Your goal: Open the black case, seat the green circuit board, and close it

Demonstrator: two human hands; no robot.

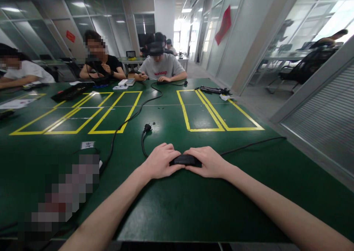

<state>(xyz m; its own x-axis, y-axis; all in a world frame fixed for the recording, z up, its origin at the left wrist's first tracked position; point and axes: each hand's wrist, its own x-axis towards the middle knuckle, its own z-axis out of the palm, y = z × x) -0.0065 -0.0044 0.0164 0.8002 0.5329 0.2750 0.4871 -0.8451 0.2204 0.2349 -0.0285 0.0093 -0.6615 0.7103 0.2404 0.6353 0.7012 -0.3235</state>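
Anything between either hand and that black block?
Nothing visible: the left hand and right hand hold the black block at its two ends. The plug lies beyond the left hand; its cable runs out of sight by that hand.

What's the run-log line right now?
left hand: grips black block | right hand: grips its opposite end | plug: on green table

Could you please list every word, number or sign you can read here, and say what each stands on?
"wassup": red letters on the pale T-shirt opposite.
"24", probably: on the small white label at left.
Too blurred to read: the red sign, the red hanging, and any marking on the held black device.
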